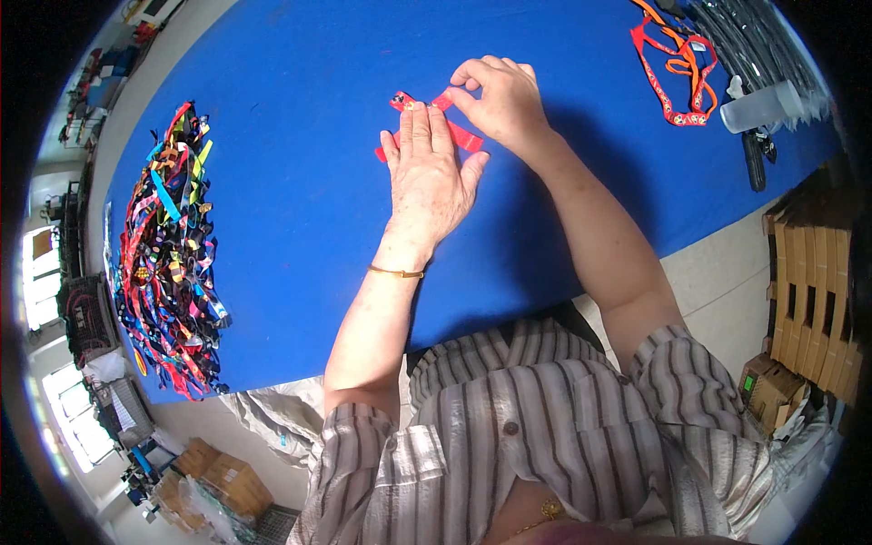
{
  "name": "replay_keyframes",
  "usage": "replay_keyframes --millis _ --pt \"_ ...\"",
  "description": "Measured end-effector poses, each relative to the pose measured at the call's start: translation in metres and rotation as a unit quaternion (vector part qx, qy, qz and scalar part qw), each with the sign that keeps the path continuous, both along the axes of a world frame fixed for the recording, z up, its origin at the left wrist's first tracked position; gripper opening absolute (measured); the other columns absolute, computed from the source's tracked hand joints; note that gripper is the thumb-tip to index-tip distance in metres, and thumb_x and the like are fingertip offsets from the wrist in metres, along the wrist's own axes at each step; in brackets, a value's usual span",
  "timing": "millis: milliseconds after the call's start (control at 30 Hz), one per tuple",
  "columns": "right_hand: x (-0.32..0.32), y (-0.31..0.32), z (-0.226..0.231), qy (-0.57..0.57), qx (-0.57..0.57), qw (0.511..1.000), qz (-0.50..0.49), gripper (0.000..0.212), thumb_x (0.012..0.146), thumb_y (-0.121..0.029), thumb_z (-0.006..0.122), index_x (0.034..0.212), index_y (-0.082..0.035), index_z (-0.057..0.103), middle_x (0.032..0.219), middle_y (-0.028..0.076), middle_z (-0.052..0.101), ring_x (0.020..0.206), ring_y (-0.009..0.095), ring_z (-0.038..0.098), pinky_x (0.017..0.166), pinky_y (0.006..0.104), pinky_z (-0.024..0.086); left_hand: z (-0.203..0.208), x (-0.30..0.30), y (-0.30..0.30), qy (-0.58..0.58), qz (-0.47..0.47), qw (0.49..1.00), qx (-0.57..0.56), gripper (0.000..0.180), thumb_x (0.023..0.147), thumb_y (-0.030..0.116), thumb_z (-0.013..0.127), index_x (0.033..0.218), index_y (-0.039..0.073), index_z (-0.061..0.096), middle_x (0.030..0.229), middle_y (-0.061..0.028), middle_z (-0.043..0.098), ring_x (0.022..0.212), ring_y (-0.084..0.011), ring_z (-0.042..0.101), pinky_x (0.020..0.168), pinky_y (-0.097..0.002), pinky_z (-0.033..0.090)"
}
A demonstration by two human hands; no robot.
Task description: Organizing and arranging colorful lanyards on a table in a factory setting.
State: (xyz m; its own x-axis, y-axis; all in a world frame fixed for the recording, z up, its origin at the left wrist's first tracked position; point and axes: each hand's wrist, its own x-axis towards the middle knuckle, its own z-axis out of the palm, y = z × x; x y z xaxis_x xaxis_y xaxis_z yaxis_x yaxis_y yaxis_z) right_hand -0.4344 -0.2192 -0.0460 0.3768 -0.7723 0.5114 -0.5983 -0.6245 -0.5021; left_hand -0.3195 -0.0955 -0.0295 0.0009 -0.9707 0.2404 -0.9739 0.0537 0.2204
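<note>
A short red patterned strap (pixel 469 140) lies folded on the blue tabletop, partly covered by my hands. My left hand (pixel 427 177) rests flat over it, palm down with its fingers stretched out. To the right, my right hand (pixel 502 98) pinches one upper end of the red strap between thumb and forefinger, its other fingers loosely curled. The strap's middle is hidden under my left fingers.
A long heap of multicoloured straps (pixel 168 263) lies along the table's left side. At the far right are a red patterned harness with orange straps (pixel 695 117), a bundle of black straps (pixel 745 45) and a translucent cylinder (pixel 761 106). Stacked cardboard (pixel 808 300) stands beyond the table's right edge.
</note>
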Motion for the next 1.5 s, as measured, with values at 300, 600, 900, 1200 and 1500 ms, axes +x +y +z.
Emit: replay_keyframes --millis 300,600,900,1200,1500 --pt "-0.001 -0.004 -0.005 -0.011 -0.02 1.0 0.004 0.017 0.075 -0.027 0.075 0.084 -0.015 0.068 0.078 0.0 0.064 0.08 0.022 0.06 0.077 0.0386 0.04 -0.003 0.003 -0.001 0.036 0.007 0.999 -0.005 0.065 0.099 0.042 0.043 0.14 -0.007 0.038 0.147 -0.029 0.035 0.142 -0.041 0.026 0.114 -0.0596 0.016" --pt "-0.001 -0.003 -0.003 -0.011 -0.008 1.0 0.007 0.017 0.075 -0.027 0.074 0.085 -0.014 0.069 0.08 0.0 0.064 0.082 0.021 0.061 0.078 0.0385 0.04 -0.015 0.003 -0.008 0.059 0.033 0.996 -0.065 0.047 0.096 0.024 0.052 0.131 -0.005 0.049 0.138 -0.0256 0.048 0.135 -0.0378 0.039 0.111 -0.0622 0.022" --pt "-0.001 -0.002 -0.003 -0.019 -0.013 1.0 0.004 0.016 0.076 -0.025 0.075 0.084 -0.014 0.067 0.079 -0.001 0.063 0.082 0.019 0.061 0.079 0.0362 0.041 -0.009 -0.001 -0.008 0.06 0.042 0.995 -0.063 0.055 0.09 0.03 0.059 0.13 -0.006 0.05 0.137 -0.0253 0.049 0.136 -0.036 0.038 0.111 -0.062 0.022" --pt "-0.001 0.0 0.001 -0.015 -0.014 1.0 0.01 0.02 0.077 -0.032 0.074 0.085 -0.014 0.067 0.079 0.0 0.063 0.081 0.019 0.061 0.079 0.0366 0.041 -0.001 -0.004 -0.005 0.043 0.062 0.995 -0.065 0.066 0.081 0.037 0.067 0.133 0.001 0.049 0.136 -0.0234 0.05 0.134 -0.0362 0.041 0.109 -0.062 0.026" --pt "0.012 -0.007 0.023 -0.008 -0.046 0.998 0.044 0.023 0.077 -0.035 0.072 0.087 -0.015 0.07 0.087 0.004 0.067 0.086 0.022 0.063 0.083 0.0388 0.041 -0.002 -0.003 -0.007 0.062 0.054 0.995 -0.052 0.069 0.08 0.034 0.066 0.135 -0.001 0.045 0.138 -0.027 0.047 0.137 -0.0369 0.038 0.11 -0.0634 0.024"
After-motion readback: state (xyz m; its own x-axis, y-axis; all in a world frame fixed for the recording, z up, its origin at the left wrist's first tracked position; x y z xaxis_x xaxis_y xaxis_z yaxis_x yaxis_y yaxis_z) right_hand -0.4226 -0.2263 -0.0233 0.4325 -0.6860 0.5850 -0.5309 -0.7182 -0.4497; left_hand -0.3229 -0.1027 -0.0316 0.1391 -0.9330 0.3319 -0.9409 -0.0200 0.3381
